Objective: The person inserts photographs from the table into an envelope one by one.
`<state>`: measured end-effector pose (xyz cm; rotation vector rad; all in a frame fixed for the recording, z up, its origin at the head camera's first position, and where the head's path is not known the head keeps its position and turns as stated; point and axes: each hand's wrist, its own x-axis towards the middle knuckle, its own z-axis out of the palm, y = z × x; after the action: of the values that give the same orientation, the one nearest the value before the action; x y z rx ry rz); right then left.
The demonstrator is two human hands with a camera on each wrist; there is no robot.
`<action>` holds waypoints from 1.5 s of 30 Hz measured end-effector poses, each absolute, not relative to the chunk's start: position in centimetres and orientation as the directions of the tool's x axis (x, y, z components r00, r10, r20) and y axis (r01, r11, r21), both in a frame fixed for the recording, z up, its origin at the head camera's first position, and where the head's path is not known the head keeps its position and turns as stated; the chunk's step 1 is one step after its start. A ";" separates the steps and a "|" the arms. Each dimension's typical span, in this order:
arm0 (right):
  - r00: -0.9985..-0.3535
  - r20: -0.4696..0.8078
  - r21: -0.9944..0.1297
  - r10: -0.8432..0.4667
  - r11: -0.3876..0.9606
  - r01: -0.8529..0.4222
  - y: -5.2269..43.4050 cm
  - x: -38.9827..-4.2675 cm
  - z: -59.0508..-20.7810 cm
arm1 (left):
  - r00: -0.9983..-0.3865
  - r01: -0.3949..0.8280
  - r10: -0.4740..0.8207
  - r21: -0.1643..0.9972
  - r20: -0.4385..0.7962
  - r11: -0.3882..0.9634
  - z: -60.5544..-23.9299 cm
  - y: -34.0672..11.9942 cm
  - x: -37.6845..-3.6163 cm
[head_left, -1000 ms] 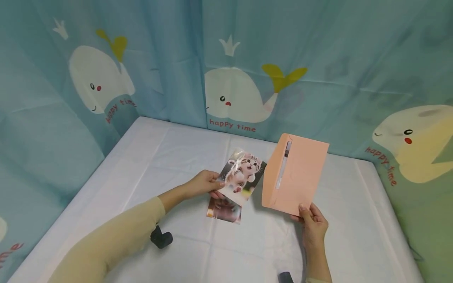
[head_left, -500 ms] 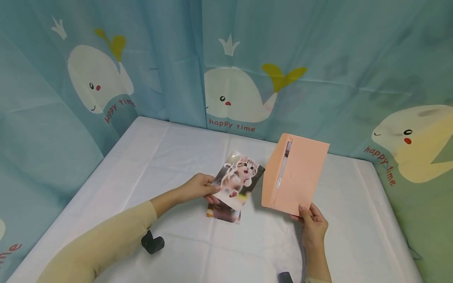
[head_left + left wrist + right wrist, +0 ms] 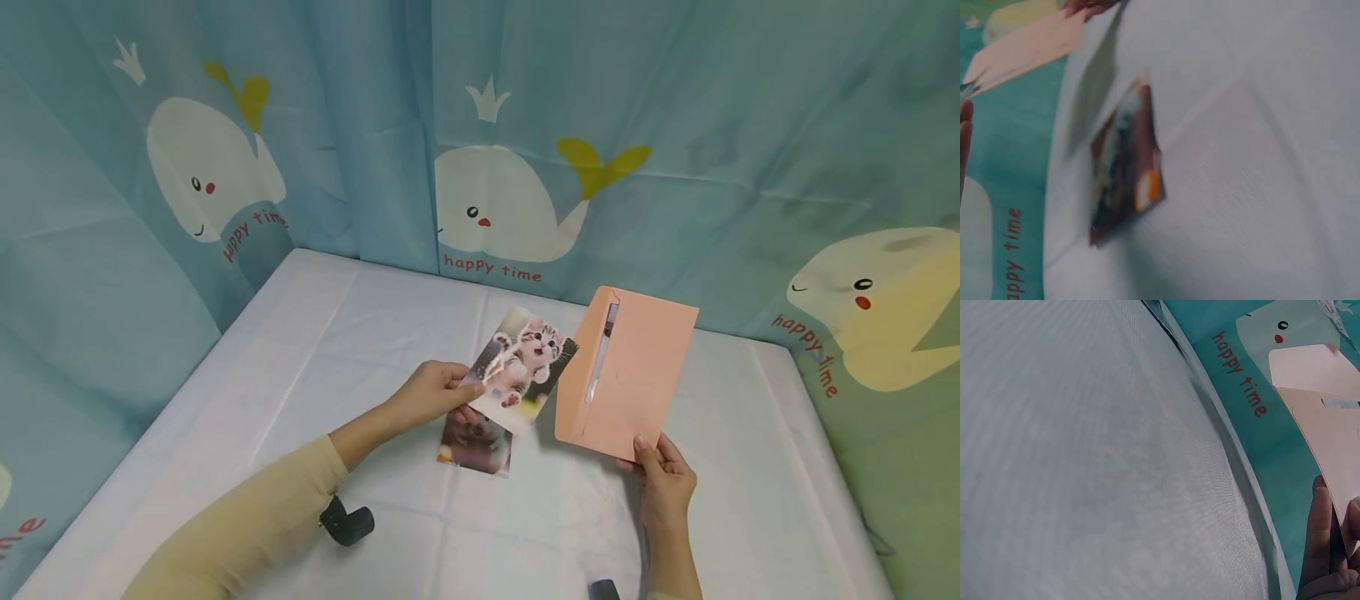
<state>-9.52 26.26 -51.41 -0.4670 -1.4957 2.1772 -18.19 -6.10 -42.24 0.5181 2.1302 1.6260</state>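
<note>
Above the counter (image 3: 315, 350), draped in smooth white cloth with faint fold lines, my left hand (image 3: 431, 392) pinches the edge of a glossy kitten photo (image 3: 522, 369), a thin rectangle tilted up off the surface and catching glare. Just beside it on the right, my right hand (image 3: 663, 479) grips the lower corner of a matte peach paper envelope (image 3: 626, 375), held nearly upright with its open side turned toward the photo; a pale strip shows inside the opening. The photo's far corner sits close to that opening, though whether they touch I cannot tell. Flat on the cloth under my left hand lies 1 more photo (image 3: 1125, 169), dark and shiny, with an orange patch. Behind the counter hangs a teal whale-print curtain (image 3: 525, 125) that reads "happy time".
</note>
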 end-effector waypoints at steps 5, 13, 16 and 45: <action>-0.847 -0.017 -0.938 0.532 -0.302 -0.171 26.3 -9.4 -51.3 | -0.893 0.035 0.448 0.983 -0.050 0.180 -41.9 -5.0 -17.7; -0.844 -0.009 -0.939 0.536 -0.294 -0.177 26.3 -9.4 -51.5 | -0.903 0.003 0.430 0.999 -0.012 0.035 -42.1 -2.6 -16.4; -0.841 -0.011 -0.939 0.541 -0.294 -0.177 26.3 -9.5 -51.5 | -0.916 0.022 0.401 0.999 0.003 0.043 -42.2 -1.9 -15.9; -0.867 -0.027 -0.959 0.498 -0.256 -0.118 26.2 -9.4 -51.1 | -0.970 0.022 0.244 0.993 -0.008 0.118 -42.0 1.6 -15.0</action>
<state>-9.36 26.25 -51.14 -0.4611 -1.6131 2.1689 -14.99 1.61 -42.04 0.2670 2.2157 1.9632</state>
